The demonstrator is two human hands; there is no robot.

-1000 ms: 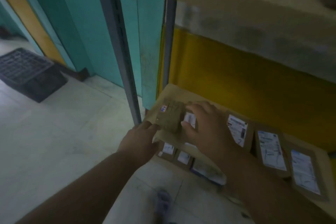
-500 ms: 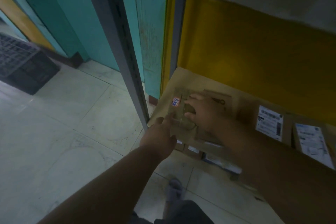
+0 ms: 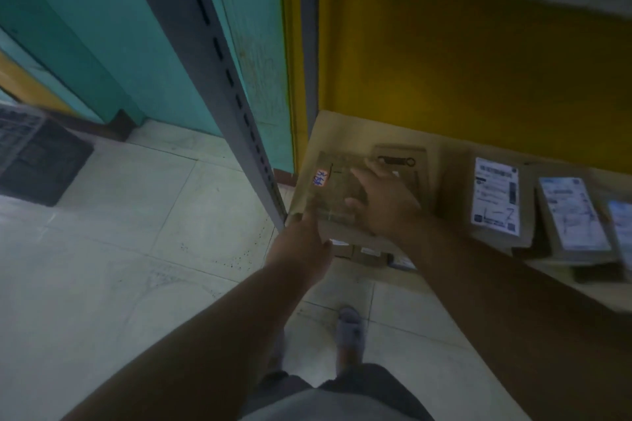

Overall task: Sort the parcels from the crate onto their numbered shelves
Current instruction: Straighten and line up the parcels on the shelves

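Only blurred handwriting on parcel point(image 3: 337, 191) sticker point(image 3: 320, 178); unreadable.

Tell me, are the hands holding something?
Nothing is gripped. The right hand lies open over the brown parcel on the shelf; the left hand points at its near edge.

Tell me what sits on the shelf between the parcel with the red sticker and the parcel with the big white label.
In the head view, one brown parcel printed with a dark key-like shape lies between the red-sticker parcel and the white-label parcel; the right hand partly covers it.

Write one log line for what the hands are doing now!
step: shelving | parcel: flat on shelf | left hand: open | right hand: open on parcel
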